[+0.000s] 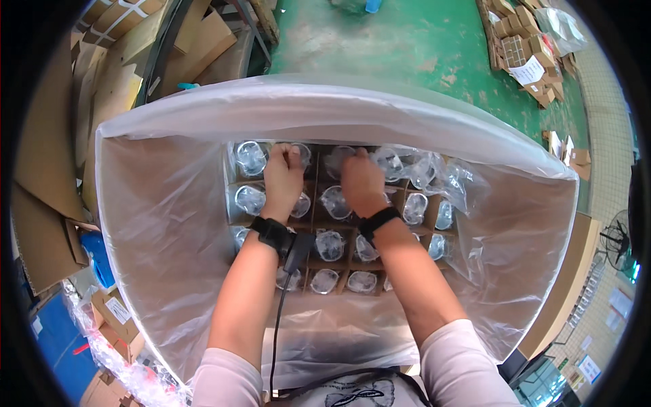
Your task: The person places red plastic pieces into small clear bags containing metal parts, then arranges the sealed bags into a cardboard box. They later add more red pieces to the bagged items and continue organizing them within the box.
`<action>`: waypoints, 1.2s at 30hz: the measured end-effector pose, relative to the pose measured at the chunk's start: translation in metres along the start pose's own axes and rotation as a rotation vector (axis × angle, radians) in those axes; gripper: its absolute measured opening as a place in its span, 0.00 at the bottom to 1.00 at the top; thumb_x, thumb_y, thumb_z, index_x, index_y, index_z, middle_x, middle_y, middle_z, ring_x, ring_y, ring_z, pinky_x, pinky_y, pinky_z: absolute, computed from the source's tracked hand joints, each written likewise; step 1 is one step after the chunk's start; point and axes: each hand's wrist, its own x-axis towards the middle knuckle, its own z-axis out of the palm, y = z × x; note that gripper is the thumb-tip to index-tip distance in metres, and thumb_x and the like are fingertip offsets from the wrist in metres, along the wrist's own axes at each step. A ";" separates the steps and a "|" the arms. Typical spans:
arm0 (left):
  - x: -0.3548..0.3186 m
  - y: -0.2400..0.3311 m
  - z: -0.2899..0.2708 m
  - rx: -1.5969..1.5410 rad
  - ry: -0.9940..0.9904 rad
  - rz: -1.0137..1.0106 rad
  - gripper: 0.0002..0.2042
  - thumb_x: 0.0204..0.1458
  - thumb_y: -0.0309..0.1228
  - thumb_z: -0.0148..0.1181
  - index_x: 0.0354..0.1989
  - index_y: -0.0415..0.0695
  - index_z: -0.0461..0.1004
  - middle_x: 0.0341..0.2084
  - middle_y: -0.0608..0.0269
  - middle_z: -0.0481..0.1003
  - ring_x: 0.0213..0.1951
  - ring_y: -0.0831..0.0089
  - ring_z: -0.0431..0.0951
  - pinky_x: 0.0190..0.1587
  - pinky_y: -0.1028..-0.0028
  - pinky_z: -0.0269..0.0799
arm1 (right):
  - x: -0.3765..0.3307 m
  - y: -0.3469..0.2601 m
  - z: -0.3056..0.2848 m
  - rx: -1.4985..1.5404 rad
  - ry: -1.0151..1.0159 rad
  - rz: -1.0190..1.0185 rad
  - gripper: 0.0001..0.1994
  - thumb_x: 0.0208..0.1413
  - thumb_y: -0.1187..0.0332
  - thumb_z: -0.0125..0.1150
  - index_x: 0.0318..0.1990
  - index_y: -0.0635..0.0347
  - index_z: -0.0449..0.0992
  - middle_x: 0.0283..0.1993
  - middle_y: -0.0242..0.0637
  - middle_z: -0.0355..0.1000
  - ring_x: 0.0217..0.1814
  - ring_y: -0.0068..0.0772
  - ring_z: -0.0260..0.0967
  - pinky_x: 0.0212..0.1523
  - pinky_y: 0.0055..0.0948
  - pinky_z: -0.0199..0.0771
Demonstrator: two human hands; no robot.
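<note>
1. Vessels (330, 245), clear and round-rimmed, partly covered by left hand (282, 180), right hand (363, 183) and forearms (237, 302); outlines in the covered cells hard to make out.
2. Near edge of carton (166, 197) hidden behind the wearer's shirt (369, 392); fingertip contact largely concealed by the hands themselves.
3. Carton lined with translucent plastic sheet (325, 102), folded over the rim; inside, cardboard dividers (325, 225) forming a grid, with single vessels standing in many cells.
4. Crumpled clear film (464, 183) over cells at the far right.
5. Left hand: thumb and fingers drawn close together just beside a far-row vessel; cannot tell whether grasping.
6. Right hand: fingers curled beside another far-row vessel; hold hidden, cannot tell whether clenched on it or released.
</note>
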 end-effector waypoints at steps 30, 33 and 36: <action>-0.027 0.029 0.015 0.798 -0.275 0.270 0.10 0.50 0.27 0.52 0.41 0.46 0.72 0.28 0.48 0.77 0.32 0.51 0.79 0.32 0.56 0.75 | -0.003 -0.002 -0.014 -0.219 -0.094 -0.147 0.13 0.50 0.74 0.56 0.44 0.55 0.74 0.38 0.47 0.75 0.42 0.43 0.77 0.36 0.40 0.78; -0.020 0.009 0.015 0.870 -0.268 0.404 0.09 0.50 0.30 0.54 0.41 0.49 0.75 0.26 0.54 0.77 0.31 0.51 0.78 0.30 0.56 0.74 | -0.002 0.008 -0.020 -0.257 -0.122 -0.155 0.10 0.50 0.74 0.57 0.41 0.55 0.74 0.35 0.47 0.75 0.39 0.44 0.77 0.35 0.40 0.78; -0.028 0.004 0.000 0.700 -0.163 0.567 0.08 0.51 0.30 0.56 0.39 0.48 0.75 0.26 0.57 0.76 0.28 0.54 0.78 0.28 0.59 0.74 | -0.025 0.007 -0.057 -0.173 -0.084 -0.149 0.10 0.48 0.73 0.58 0.40 0.53 0.73 0.31 0.46 0.74 0.35 0.47 0.75 0.32 0.41 0.76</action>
